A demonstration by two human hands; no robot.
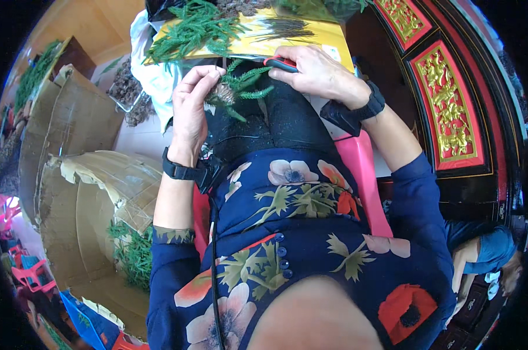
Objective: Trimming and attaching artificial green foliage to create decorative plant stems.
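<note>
My left hand point(189, 105) pinches a small artificial pine sprig point(251, 80) above my lap, its fingertips closed by the stem. A brown pine cone point(222, 94) sits among the sprig's green needles. In my right hand point(322, 73) is a hand tool with red and black handles point(282, 63), probably pliers or cutters; its jaws are hard to make out. The tool is just right of the sprig's upper tips. Beyond my hands, a yellow board point(328, 36) bears a heap of green sprigs point(197, 35) and a bundle of thin dark wires point(282, 29).
A large open cardboard box point(80, 233) at my left holds green sprigs point(133, 254). Brown cones point(130, 90) lie in a heap beyond it. At the right stands a dark cabinet with gilded carved panels point(449, 108). Another person point(488, 251) is at the lower right.
</note>
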